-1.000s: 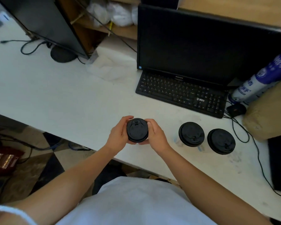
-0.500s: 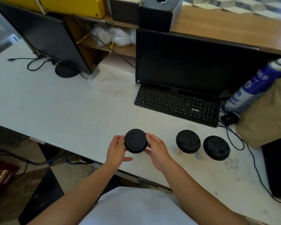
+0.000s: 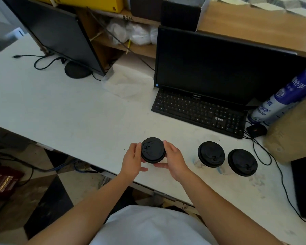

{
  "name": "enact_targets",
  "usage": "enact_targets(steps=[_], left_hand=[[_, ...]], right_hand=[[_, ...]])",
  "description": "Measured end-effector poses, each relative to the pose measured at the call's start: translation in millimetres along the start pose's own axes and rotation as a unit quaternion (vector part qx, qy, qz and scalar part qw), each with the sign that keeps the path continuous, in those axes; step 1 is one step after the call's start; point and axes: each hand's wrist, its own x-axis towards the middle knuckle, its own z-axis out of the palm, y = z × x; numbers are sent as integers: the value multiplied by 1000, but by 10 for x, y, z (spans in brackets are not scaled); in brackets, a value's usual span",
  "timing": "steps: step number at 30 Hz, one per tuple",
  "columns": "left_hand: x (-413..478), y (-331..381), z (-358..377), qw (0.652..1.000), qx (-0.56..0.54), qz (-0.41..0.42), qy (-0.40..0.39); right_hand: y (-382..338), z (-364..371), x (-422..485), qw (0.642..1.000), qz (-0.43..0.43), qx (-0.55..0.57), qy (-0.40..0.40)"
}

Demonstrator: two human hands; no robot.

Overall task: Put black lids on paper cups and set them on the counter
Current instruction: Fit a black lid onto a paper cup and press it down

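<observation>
Since half a second ago we have carried the lidded cup [image 3: 153, 150] forward over the tabletop [image 3: 74, 110], left hand [image 3: 133, 159] and right hand [image 3: 173, 159] cupped round its sides, and should lower it level, left of the two finished cups [image 3: 211, 154].

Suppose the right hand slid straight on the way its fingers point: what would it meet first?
The right hand points up-left at the lidded cup it holds. Past that lies bare counter; depth is unclear.

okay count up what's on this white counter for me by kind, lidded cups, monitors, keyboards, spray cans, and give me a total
Lidded cups: 3
Monitors: 2
Keyboards: 1
Spray cans: 1
Total: 7
</observation>
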Motion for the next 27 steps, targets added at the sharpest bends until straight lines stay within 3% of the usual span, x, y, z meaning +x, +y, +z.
enact_targets(steps=[14,19,22,24,27], left_hand=[[206,-34,-194,968,181,171,-38],[287,-12,-254,928,268,255,-46],[299,-12,-284,901,307,301,-56],[279,-19,-275,900,299,312,-52],[178,-47,-168,954,167,248,-2]], right_hand=[[-145,-123,76,970,-154,-186,-1],[-32,-121,136,913,-261,-312,31],[-55,-119,140,878,-283,-383,50],[-47,-95,130,893,-253,-366,63],[0,-40,91,971,-135,-177,87]])
